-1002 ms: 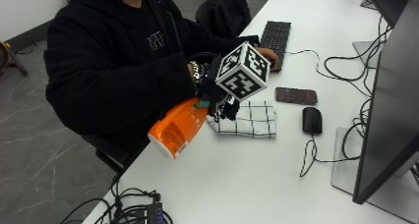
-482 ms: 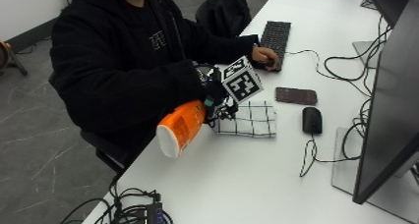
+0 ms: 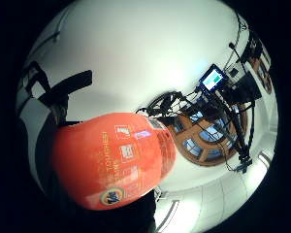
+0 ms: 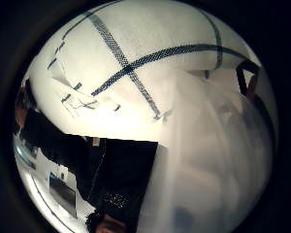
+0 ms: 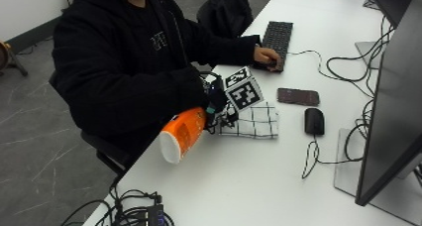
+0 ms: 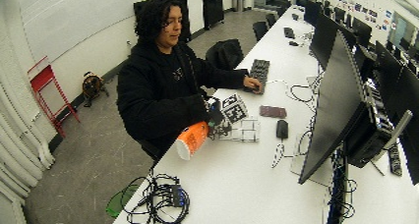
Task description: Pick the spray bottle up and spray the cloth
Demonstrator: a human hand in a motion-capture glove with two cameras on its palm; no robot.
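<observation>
The gloved right hand point(image 5: 214, 101) grips the orange bottle point(image 5: 183, 134), tipped steeply with its nozzle end just over the cloth point(image 5: 253, 122) on the table point(image 5: 264, 186), so a skewed aim could send spray toward the phone point(image 5: 298, 96) nearby.

i sit at the white worktop point(image 6: 242, 184) with my right hand point(image 6: 213, 117) holding the orange bottle point(image 6: 192, 140), tilted base-out over the near edge. the checked cloth point(image 6: 243, 130) lies just beside it. my bare hand point(image 6: 252, 83) rests on the keyboard point(image 6: 259, 70). a phone point(image 6: 272, 111) and mouse point(image 6: 282, 129) lie beyond the cloth.
</observation>
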